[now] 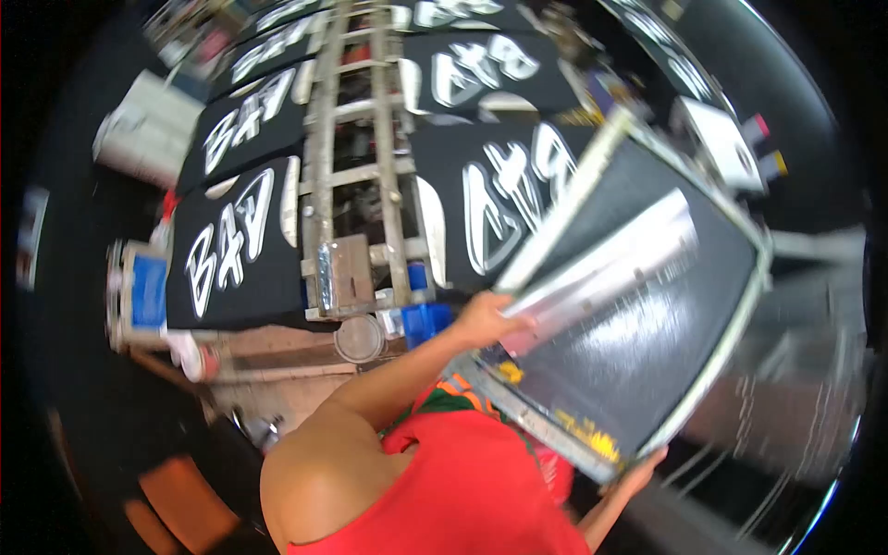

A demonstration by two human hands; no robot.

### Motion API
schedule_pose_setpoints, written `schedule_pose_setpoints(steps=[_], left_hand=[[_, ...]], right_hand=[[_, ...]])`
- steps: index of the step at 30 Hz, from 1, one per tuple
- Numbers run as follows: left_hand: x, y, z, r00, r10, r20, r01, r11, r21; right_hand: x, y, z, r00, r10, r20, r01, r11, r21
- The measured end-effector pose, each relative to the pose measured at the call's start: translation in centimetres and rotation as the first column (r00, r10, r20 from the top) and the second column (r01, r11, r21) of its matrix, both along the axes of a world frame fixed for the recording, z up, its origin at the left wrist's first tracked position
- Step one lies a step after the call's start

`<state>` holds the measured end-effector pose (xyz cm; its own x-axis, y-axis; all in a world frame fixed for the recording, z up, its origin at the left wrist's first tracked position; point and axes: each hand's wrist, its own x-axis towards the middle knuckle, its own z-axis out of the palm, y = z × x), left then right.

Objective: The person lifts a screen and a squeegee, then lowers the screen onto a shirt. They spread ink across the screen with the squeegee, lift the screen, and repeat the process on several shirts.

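A large framed screen [647, 268] with a dark mesh and a pale frame is held tilted at the right, in front of the red shirt. My left hand [493, 324] is closed at the frame's left side, on the end of a long silvery metal squeegee [610, 268] that lies slantwise over the mesh. My right hand [645, 470] grips the frame's lower right corner. Yellow smears show along the frame's lower edge.
Black shirts with white lettering [231, 236] lie in two rows either side of a ladder-like wooden rail [356, 176]. Near me are a round tub [359, 339], a blue container [426, 324] and a blue-topped box [148, 291]. A white box [721, 143] stands at the right.
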<state>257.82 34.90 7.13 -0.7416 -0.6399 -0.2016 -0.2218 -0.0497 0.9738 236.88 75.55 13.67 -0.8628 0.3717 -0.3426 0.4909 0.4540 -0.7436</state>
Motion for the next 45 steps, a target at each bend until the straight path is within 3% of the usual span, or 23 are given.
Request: schedule_pose_setpoints(steps=[2,3,4,8,11,12,13,16,18,20,21,23,25,26,27,29,31,33,35,39,42,45], left_hand=[[-5.2,-3.9,2.7,0.997,-0.043,0.061,0.038,0.996,0.083],[-7.5,-5.7,4.0,0.997,-0.041,0.065,0.034,0.994,0.106],[-9.6,-7.1,5.2,0.997,-0.04,0.068,0.031,0.991,0.128],[-16.0,-11.0,9.2,0.993,0.099,0.07,-0.099,0.995,-0.003],[-19.3,-12.7,10.2,0.972,0.233,0.022,-0.231,0.97,-0.073],[-20.4,-13.2,10.2,0.956,0.293,0.025,-0.289,0.951,-0.112],[-21.3,-13.8,10.7,0.935,0.353,0.027,-0.345,0.926,-0.151],[-24.1,-15.4,10.8,0.884,0.463,0.067,-0.459,0.886,-0.068],[-26.5,-15.9,10.2,0.825,0.56,0.081,-0.558,0.829,-0.046],[-30.0,-15.5,8.6,0.726,0.685,0.061,-0.683,0.729,-0.056],[-31.8,-14.9,8.0,0.671,0.739,0.062,-0.736,0.674,-0.066],[-35.6,-14.8,7.8,0.573,0.793,0.205,-0.805,0.592,-0.039],[-39.9,-14.4,6.6,0.406,0.889,0.209,-0.86,0.45,-0.243],[-42.1,-14.1,6.2,0.352,0.906,0.234,-0.896,0.398,-0.195],[-44.0,-13.5,8.1,0.308,0.913,0.266,-0.925,0.353,-0.14],[-46.6,-11.7,9.9,0.23,0.918,0.322,-0.971,0.241,0.007],[-48.9,-9.2,10.5,0.166,0.935,0.313,-0.984,0.176,-0.004],[-51.1,-6.3,11.4,-0.001,0.917,0.4,-1.0,0.005,-0.015],[-52.3,-2.8,9.0,-0.114,0.921,0.372,-0.993,-0.104,-0.047],[-54.2,1.8,9.0,-0.35,0.873,0.34,-0.934,-0.353,-0.056],[-55.6,4.7,8.8,-0.484,0.812,0.326,-0.871,-0.483,-0.092],[-58.0,6.8,7.4,-0.588,0.752,0.298,-0.794,-0.607,-0.038]], right_hand=[[-6.0,-5.4,3.2,1.0,0.0,0.027,0.0,1.0,0.003],[-8.5,-6.3,3.6,0.994,0.091,-0.055,-0.098,0.987,-0.131],[-11.3,-7.9,4.8,0.971,0.221,-0.089,-0.232,0.963,-0.139],[-22.6,-12.9,7.5,0.906,0.399,-0.143,-0.424,0.866,-0.266],[-33.0,-16.1,7.8,0.846,0.527,-0.077,-0.531,0.822,-0.208],[-35.0,-18.4,8.2,0.802,0.587,-0.109,-0.587,0.744,-0.318],[-36.4,-21.5,9.2,0.784,0.611,-0.11,-0.61,0.726,-0.319],[-41.6,-31.5,10.6,0.786,0.619,-0.008,-0.616,0.781,-0.106],[-47.5,-36.9,9.0,0.7,0.714,-0.017,-0.707,0.688,-0.163],[-54.2,-42.3,7.6,0.542,0.84,0.034,-0.82,0.537,-0.196],[-53.3,-45.7,8.6,0.543,0.839,0.023,-0.82,0.536,-0.2],[-59.8,-51.7,5.1,0.449,0.892,0.047,-0.881,0.45,-0.145],[-64.9,-56.6,1.5,0.281,0.96,0.004,-0.933,0.274,-0.234],[-66.7,-59.3,1.3,0.194,0.981,0.019,-0.974,0.195,-0.114],[-68.3,-61.2,1.4,0.188,0.982,0.029,-0.974,0.19,-0.124],[-70.7,-64.1,1.1,-0.017,0.984,0.177,-0.996,0.0,-0.091],[-70.3,-66.4,1.5,-0.093,0.976,0.195,-0.996,-0.087,-0.038],[-69.9,-68.4,1.0,-0.171,0.961,0.218,-0.983,-0.18,0.02],[-69.0,-70.6,-1.5,-0.334,0.914,0.232,-0.923,-0.367,0.117],[-64.0,-73.8,-3.0,-0.606,0.773,0.189,-0.783,-0.622,0.032],[-59.1,-73.2,-0.3,-0.699,0.658,0.28,-0.649,-0.748,0.136],[-58.1,-74.3,-4.6,-0.79,0.587,0.177,-0.572,-0.81,0.128]])
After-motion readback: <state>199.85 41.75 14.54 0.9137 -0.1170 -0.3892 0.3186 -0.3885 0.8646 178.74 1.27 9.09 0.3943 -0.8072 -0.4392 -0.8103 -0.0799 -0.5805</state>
